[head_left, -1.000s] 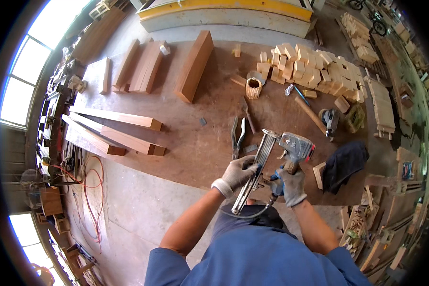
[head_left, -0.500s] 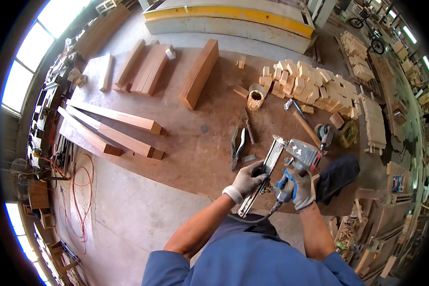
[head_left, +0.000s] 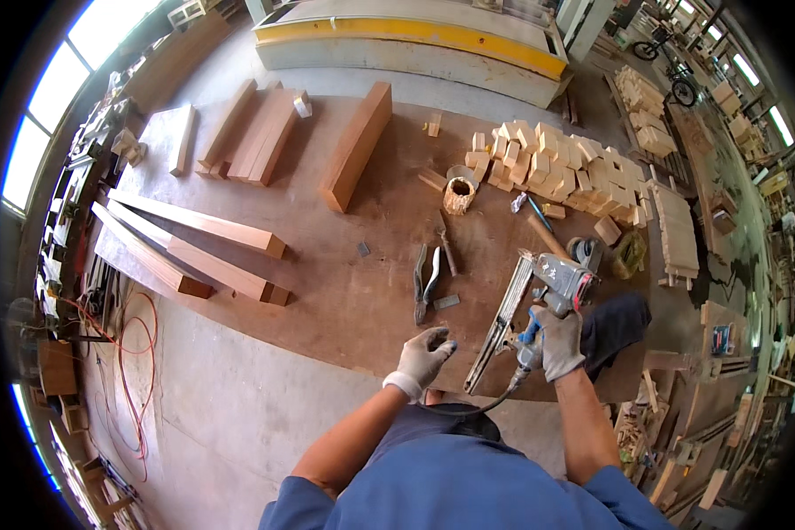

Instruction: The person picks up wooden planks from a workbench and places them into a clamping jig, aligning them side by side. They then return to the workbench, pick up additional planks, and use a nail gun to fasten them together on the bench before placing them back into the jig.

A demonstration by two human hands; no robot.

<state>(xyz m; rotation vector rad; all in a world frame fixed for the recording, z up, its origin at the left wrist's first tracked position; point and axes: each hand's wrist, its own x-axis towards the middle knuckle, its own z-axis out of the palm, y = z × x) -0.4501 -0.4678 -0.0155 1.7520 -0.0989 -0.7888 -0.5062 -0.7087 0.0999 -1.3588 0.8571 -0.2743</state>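
My right hand (head_left: 558, 343), in a work glove, grips the handle of an air nail gun (head_left: 564, 278) over the right front of the brown worktable. The gun's long metal magazine (head_left: 503, 320) slants down toward me, and an air hose (head_left: 508, 389) runs from the grip. My left hand (head_left: 425, 357), also gloved, is apart from the gun near the table's front edge. Its fingers are loosely bent and spread, with nothing visible in them. Beyond it lie pliers (head_left: 420, 287), a thin hand tool (head_left: 448, 247) and a small grey strip (head_left: 447, 301).
Long wooden bars (head_left: 199, 221) and thick beams (head_left: 358, 146) lie on the worktable (head_left: 344, 305) to the left. Several pale blocks (head_left: 574, 163) are piled at the right, near a round container (head_left: 459, 194), a hammer (head_left: 548, 237) and dark cloth (head_left: 618, 325). A red hose (head_left: 150, 371) lies on the floor.
My left hand has let go of the nail gun's magazine and moved left, away from it. My right hand still holds the gun. The view has shifted slightly.
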